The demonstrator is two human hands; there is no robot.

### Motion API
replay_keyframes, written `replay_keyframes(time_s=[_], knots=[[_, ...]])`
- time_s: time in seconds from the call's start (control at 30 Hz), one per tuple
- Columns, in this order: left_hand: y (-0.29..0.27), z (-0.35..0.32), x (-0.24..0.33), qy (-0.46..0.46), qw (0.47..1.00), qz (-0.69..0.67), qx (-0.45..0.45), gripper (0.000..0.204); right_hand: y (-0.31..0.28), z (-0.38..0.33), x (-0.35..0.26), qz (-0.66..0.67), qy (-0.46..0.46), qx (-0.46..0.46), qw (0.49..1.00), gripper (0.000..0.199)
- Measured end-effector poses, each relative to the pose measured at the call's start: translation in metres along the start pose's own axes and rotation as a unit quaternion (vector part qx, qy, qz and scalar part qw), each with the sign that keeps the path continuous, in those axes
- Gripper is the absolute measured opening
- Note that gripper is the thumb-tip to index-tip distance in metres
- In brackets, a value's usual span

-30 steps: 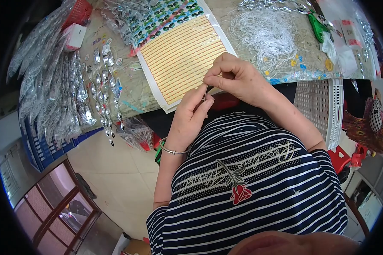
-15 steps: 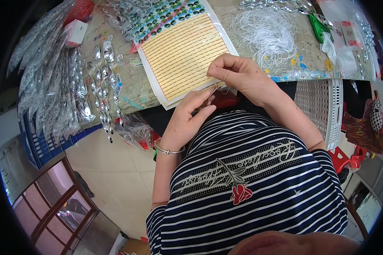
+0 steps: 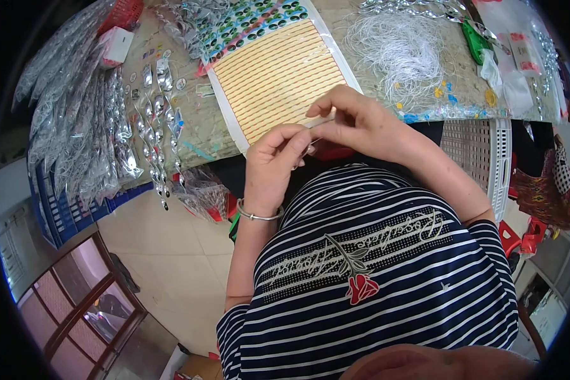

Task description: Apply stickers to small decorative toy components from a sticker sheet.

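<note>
My left hand (image 3: pixel 273 161) and my right hand (image 3: pixel 364 130) meet in front of my body, just over the near edge of the table. Thumb and forefinger of the left hand are closed in a pinch. The right hand's fingers are curled together close beside it. A thin, pale sliver (image 3: pixel 321 121) shows between the two sets of fingertips, too small to name. Right beyond the hands lies a large yellow sheet (image 3: pixel 275 79) with rows of thin red-marked strips and a white border.
White string (image 3: pixel 402 54) lies in a loose tangle at the back right, near green-handled scissors (image 3: pixel 475 43). Twisted silver foil strips (image 3: pixel 152 120) and plastic-wrapped bundles (image 3: pixel 76 120) hang over the left edge. Below are a blue crate (image 3: pixel 57 212) and a white basket (image 3: pixel 481 155).
My hands have come together: the right fingertips moved left and down to the left fingertips. The left hand has turned and closed more tightly.
</note>
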State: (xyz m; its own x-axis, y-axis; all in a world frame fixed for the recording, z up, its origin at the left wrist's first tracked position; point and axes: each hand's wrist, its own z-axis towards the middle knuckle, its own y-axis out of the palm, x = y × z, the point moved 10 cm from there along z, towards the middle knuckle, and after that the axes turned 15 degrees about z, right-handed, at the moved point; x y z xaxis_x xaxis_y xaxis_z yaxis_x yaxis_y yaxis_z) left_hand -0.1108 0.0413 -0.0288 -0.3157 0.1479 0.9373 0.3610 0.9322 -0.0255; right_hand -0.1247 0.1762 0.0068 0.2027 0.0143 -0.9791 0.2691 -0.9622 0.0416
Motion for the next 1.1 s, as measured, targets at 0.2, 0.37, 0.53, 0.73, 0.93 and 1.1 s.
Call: replay_keyframes(time_s=[0.2, 0.37, 0.53, 0.73, 0.93, 1.1], knots=[[-0.038, -0.012, -0.007, -0.008, 0.996, 0.039, 0.078, 0.013, -0.032, -0.024, 0.002, -0.147, -0.068, -0.046, 0.986, 0.011], [-0.044, -0.020, -0.025, -0.047, 0.995, 0.052, 0.068, 0.015, -0.096, -0.039, 0.020, -0.044, 0.021, 0.084, 0.995, 0.009], [-0.031, -0.018, -0.029, -0.056, 0.997, 0.055, 0.021, 0.013, -0.100, -0.040, 0.002, -0.016, -0.011, 0.118, 0.993, 0.009], [-0.001, -0.008, 0.010, 0.051, 0.999, 0.017, -0.006, 0.012, -0.031, -0.017, -0.028, -0.021, -0.084, 0.029, 0.996, 0.009], [-0.002, -0.005, 0.030, 0.090, 0.994, -0.003, 0.057, 0.013, 0.006, -0.011, -0.048, -0.093, -0.173, -0.016, 0.980, 0.007], [0.011, -0.008, 0.023, 0.057, 0.998, -0.010, -0.015, 0.013, 0.001, -0.010, -0.048, -0.094, -0.183, 0.012, 0.979, 0.006]])
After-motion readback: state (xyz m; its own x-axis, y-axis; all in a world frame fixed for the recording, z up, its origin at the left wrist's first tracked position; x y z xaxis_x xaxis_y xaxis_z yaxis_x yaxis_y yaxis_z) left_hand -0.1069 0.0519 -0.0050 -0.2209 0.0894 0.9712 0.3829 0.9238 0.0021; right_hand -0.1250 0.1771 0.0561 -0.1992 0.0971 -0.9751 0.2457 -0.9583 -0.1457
